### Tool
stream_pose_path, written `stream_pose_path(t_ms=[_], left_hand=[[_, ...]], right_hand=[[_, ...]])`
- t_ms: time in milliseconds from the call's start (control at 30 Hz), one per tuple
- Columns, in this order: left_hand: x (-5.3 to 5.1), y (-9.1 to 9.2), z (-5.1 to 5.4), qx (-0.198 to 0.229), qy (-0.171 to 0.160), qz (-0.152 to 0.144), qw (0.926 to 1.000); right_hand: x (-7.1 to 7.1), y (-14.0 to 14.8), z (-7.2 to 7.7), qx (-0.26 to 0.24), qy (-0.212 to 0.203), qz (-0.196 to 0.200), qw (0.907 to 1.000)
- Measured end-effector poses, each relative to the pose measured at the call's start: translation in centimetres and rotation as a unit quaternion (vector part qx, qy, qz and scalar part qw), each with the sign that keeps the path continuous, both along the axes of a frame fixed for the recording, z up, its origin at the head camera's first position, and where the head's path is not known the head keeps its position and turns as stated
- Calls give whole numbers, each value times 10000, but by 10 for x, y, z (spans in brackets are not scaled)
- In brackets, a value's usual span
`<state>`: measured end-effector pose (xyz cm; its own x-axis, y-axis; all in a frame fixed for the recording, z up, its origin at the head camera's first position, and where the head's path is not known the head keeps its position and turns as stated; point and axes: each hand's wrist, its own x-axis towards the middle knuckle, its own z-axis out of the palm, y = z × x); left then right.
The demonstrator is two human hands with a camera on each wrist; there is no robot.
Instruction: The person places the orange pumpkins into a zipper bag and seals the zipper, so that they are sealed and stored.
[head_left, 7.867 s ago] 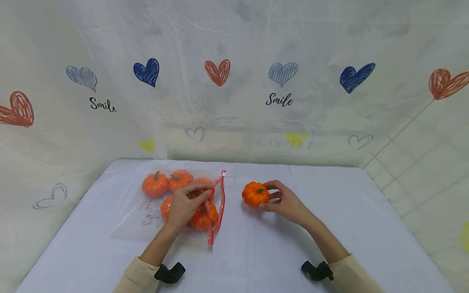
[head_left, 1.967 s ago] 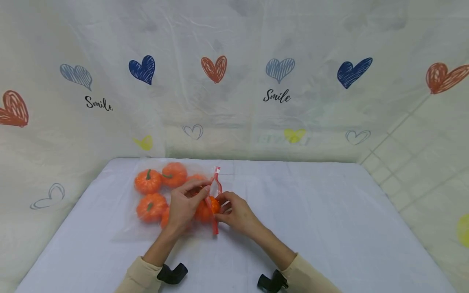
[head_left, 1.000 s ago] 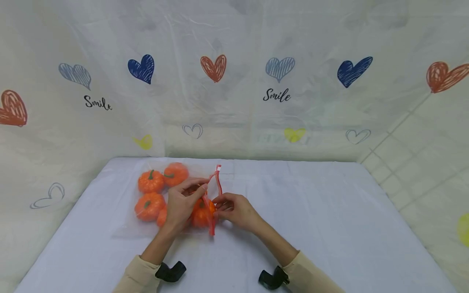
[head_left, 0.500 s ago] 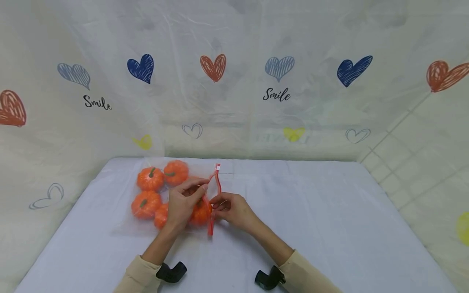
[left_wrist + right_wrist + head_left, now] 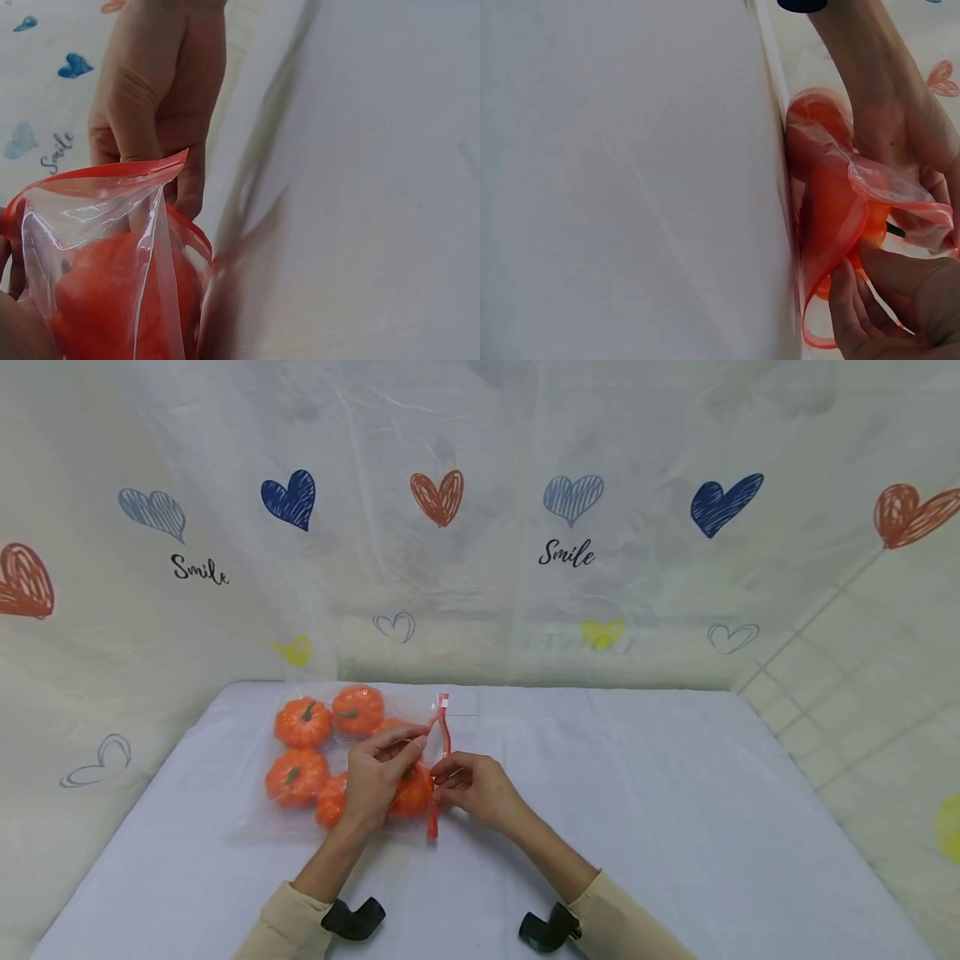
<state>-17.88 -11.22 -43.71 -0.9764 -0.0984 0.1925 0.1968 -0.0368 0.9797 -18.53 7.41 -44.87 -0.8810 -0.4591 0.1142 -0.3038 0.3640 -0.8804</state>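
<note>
A clear zip bag [image 5: 258, 814] with a red zip edge [image 5: 445, 731] lies on the table, holding several small orange pumpkins [image 5: 302, 722]. My left hand [image 5: 372, 777] pinches the upper side of the bag's mouth, which gapes toward the right. At that mouth my right hand [image 5: 476, 789] grips the near end of a pumpkin [image 5: 832, 202], most of which is inside the bag. Thumb and fingers of the right hand reach just past the red rim in the right wrist view. Through the plastic, the pumpkin [image 5: 105, 292] also shows in the left wrist view. My left hand covers part of the bag.
A white cloth covers the table [image 5: 637, 802], which continues to the right of the bag. Behind it hangs a pale curtain [image 5: 495, 593] printed with hearts and "Smile". Black wrist mounts [image 5: 352, 918] sit at both sleeves.
Earlier, my right hand held the pumpkin apart from the bag, to its right. It has since moved left to the mouth, and the pumpkin has gone mostly inside. The left hand keeps its pinch.
</note>
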Motion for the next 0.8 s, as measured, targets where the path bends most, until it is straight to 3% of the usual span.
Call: stream_pose_path(t_ms=[167, 267, 400, 567, 800], left_hand=[[-1, -1, 0, -267, 1, -44, 9996], [0, -2, 2, -683, 43, -238, 9974], [1, -2, 3, -1195, 43, -561, 9912], [4, -6, 6, -1465, -20, -660, 9870], [9, -12, 7, -2113, 278, -694, 9746]], right_hand=[[0, 3, 1, 44, -74, 143, 9999], [-1, 8, 3, -15, -194, 208, 9996], [1, 17, 7, -75, -443, 11, 9990], [6, 27, 10, -48, -1014, -107, 9948], [17, 34, 10, -90, -1744, 107, 9846]])
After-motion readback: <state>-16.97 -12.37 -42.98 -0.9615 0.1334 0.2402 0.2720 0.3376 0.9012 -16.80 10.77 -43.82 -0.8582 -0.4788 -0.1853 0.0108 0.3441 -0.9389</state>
